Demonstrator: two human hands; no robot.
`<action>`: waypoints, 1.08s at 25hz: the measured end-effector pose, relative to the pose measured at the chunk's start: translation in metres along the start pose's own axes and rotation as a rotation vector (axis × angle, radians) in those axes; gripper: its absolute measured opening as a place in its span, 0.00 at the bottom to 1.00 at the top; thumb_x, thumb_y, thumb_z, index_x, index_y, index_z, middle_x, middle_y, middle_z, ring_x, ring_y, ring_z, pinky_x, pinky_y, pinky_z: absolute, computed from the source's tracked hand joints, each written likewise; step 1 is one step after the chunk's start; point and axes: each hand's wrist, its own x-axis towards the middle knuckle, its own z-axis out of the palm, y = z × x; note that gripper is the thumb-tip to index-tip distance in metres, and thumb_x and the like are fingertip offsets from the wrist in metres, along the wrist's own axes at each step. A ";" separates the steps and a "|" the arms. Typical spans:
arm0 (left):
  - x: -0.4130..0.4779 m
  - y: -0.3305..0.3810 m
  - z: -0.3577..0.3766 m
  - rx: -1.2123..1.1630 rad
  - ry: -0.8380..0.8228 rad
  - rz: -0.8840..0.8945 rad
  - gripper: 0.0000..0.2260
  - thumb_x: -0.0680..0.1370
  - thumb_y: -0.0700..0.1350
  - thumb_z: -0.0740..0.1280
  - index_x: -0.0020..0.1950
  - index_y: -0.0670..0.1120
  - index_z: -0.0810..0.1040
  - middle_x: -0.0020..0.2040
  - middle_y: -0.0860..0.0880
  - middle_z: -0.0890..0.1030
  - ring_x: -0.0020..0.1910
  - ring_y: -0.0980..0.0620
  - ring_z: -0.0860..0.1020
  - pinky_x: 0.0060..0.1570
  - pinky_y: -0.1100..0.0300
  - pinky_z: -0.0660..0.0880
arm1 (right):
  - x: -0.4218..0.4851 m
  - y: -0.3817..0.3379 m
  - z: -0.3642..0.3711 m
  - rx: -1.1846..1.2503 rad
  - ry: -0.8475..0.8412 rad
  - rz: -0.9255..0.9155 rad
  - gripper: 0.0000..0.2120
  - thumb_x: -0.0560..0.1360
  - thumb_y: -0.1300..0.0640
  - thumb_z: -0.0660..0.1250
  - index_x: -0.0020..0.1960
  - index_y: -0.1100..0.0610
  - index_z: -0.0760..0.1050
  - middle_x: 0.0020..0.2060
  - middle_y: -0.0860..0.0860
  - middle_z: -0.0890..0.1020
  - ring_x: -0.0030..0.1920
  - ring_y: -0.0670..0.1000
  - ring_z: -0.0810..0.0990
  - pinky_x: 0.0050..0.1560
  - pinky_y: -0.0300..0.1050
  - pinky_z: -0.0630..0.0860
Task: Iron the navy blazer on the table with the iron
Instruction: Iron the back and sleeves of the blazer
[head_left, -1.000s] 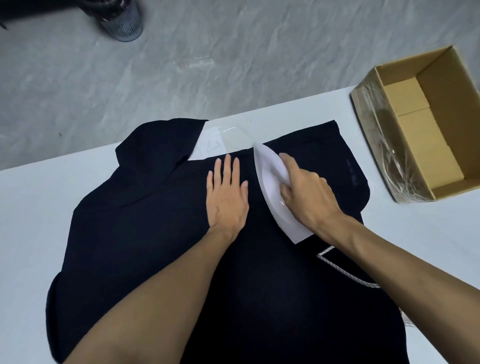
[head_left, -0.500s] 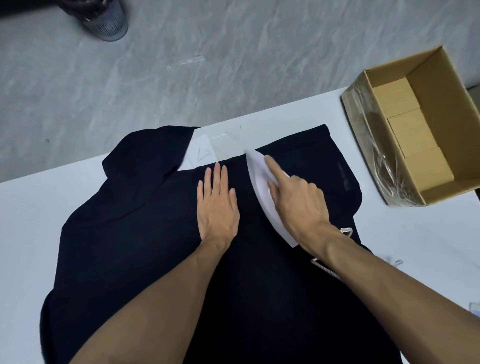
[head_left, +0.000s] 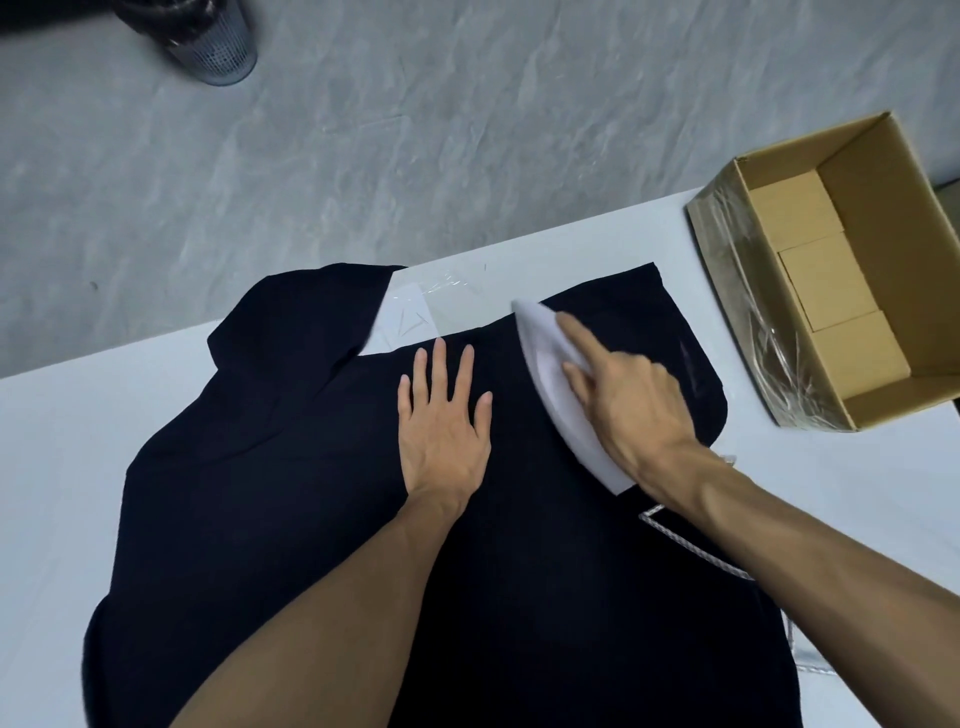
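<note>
Head view, looking down: the right hand (head_left: 631, 410) closes its grip over the top of a white iron (head_left: 558, 374), index finger stretched along it toward the pointed nose. The iron rests sole-down on the navy blazer (head_left: 291, 467), its long axis running from near the wrist diagonally away and leftward, nose reaching the blazer's far edge. The left hand (head_left: 444, 415) lies flat just beside the iron, fingers spread, palm pressing the cloth and gripping nothing. The blazer is spread across the white worktop (head_left: 52, 441), filling most of it. A striped cord (head_left: 685, 545) trails from the iron's heel under the right forearm. Unpressed cloth lies mostly left of and nearer than the iron, so a next stroke likely draws back along that axis. An open cardboard box (head_left: 852, 270) sits well apart at the right.
</note>
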 end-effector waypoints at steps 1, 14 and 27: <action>0.000 0.000 0.000 0.001 -0.007 -0.001 0.25 0.84 0.59 0.40 0.80 0.54 0.45 0.82 0.47 0.49 0.80 0.47 0.46 0.79 0.48 0.48 | -0.007 -0.006 0.004 -0.014 -0.013 -0.029 0.23 0.82 0.45 0.52 0.76 0.39 0.53 0.31 0.51 0.71 0.33 0.60 0.74 0.35 0.49 0.65; -0.001 -0.001 0.000 0.045 -0.024 0.003 0.30 0.82 0.65 0.39 0.81 0.53 0.45 0.82 0.46 0.49 0.80 0.45 0.46 0.78 0.46 0.47 | 0.021 0.046 -0.011 -0.121 0.107 0.137 0.20 0.82 0.47 0.52 0.74 0.43 0.56 0.27 0.51 0.66 0.29 0.59 0.66 0.34 0.49 0.64; 0.000 0.002 -0.001 -0.060 -0.006 -0.029 0.27 0.84 0.57 0.43 0.81 0.45 0.48 0.81 0.47 0.53 0.80 0.48 0.49 0.79 0.48 0.50 | 0.019 0.045 -0.033 0.023 0.136 0.200 0.23 0.82 0.49 0.55 0.76 0.43 0.57 0.38 0.63 0.79 0.34 0.61 0.71 0.37 0.51 0.65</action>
